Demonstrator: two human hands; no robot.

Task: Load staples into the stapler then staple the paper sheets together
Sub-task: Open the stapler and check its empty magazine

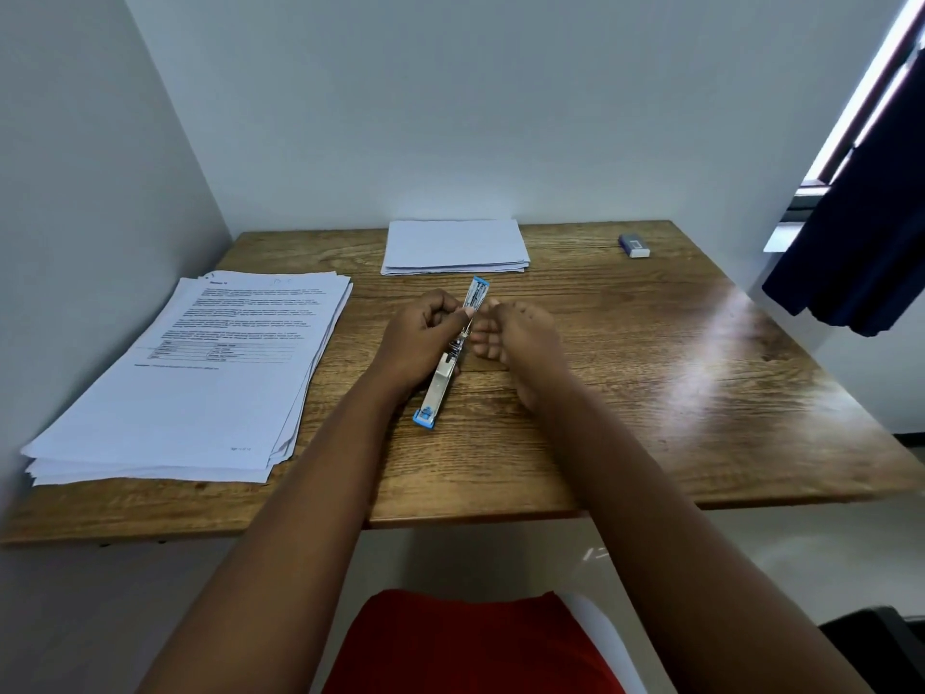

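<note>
Your stapler (453, 350) lies swung fully open on the wooden table (650, 373), stretched flat in one long line. Its long axis runs from the blue end nearest you, up and slightly right, to the other blue end pointing toward the small blank paper stack (454, 246) at the table's back edge.

Your left hand (425, 333) sits just left of the stapler's far half, fingers curled, thumb and fingertips pinching the open magazine arm. Your right hand (510, 338) rests just right of the stapler at the same height, fingers loosely curled toward it; whether it holds a staple strip between its fingertips is too small to tell. Both hands are right at the stapler, the left in contact, so the right looks like the free one for feeding staples.

The staple box (634, 245) sits well to the right of the stapler, near the back edge, so your right hand is the nearer one if you need more. The printed paper pile (200, 373) lies well left of the stapler, overhanging the table's left side a little. Bare wood spreads right of the stapler and between it and the front edge, giving room to close it and slide sheets in.
</note>
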